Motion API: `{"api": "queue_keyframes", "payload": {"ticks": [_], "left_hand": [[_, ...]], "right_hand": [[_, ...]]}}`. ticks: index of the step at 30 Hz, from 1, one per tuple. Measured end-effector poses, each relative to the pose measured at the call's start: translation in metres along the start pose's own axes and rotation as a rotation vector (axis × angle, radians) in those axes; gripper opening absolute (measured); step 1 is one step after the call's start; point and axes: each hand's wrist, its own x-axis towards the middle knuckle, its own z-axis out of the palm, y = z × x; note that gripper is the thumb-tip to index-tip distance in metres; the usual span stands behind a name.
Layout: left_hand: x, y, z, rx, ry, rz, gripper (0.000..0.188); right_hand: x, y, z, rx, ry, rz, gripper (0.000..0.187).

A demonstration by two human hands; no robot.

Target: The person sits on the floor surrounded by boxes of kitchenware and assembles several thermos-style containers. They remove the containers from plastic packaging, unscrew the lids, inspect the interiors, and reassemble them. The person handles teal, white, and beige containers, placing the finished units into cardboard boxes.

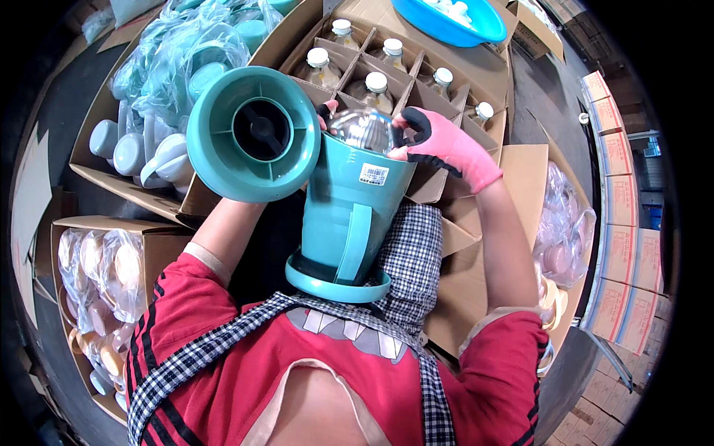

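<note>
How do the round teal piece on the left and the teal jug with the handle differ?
The round teal piece shows the camera its circular, ribbed face, while the teal jug is seen from the side. The round teal piece has a dark centre; the teal jug has a silvery dome at its top. The teal jug has a long handle and a white sticker; the round teal piece shows neither. Both are glossy teal.

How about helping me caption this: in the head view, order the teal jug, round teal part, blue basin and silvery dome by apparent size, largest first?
1. Teal jug and round teal part, too close to rank; the latter may be nearer.
2. Blue basin, partly cut off.
3. Silvery dome.
</note>
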Motion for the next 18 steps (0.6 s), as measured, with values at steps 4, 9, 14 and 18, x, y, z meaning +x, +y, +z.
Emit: {"api": "queue_keyframes", "payload": {"ticks": [4, 9, 14, 18], "left_hand": [[-0.005, 0.014, 0.027, -0.110, 0.172, -0.184, 0.026], [-0.013, 0.027, 0.038, -0.346, 0.229, -0.324, 0.028], [-0.008, 0.023, 0.033, -0.337, 0.168, -0.283, 0.031], [0.028, 0.031, 0.026, 0.310, 0.194, 0.102, 0.026]], "right_hand": [[0.014, 0.003, -0.004, -0.179, -0.254, -0.069, 0.060], [-0.001, -0.035, 0.015, -0.440, -0.183, 0.016, 0.056], [-0.004, -0.052, 0.024, -0.554, -0.224, 0.056, 0.050], [0.003, -0.018, 0.012, 0.203, 0.045, 0.118, 0.055]]}}
